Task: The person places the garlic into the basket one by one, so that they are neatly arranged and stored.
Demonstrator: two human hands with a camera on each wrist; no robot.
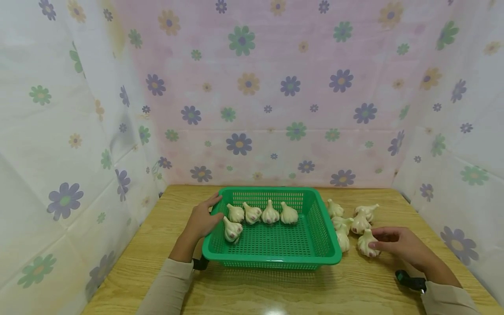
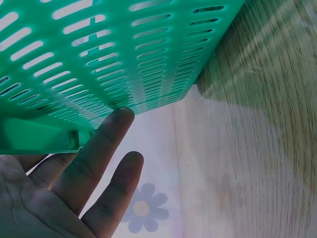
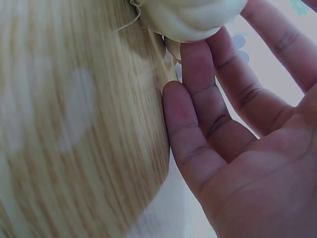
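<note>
A green plastic basket (image 1: 271, 258) stands on the table with several garlic bulbs inside, four-sided and slotted. A row of bulbs (image 1: 270, 213) runs along its far side, and one more bulb (image 1: 232, 230) leans near the left wall. My left hand (image 1: 202, 218) holds the basket's left rim; in the left wrist view its fingers (image 2: 91, 168) lie along the outside of the slotted wall. To the right of the basket, my right hand (image 1: 405, 245) pinches a garlic bulb (image 1: 367, 243) between thumb and fingers. The right wrist view shows fingertips against that bulb's (image 3: 190, 17) underside.
Several loose garlic bulbs (image 1: 360, 222) cluster against the basket's right side, close to my right hand. The wooden table (image 1: 252, 293) is enclosed by flowered cloth (image 1: 271, 96) at the back and both sides.
</note>
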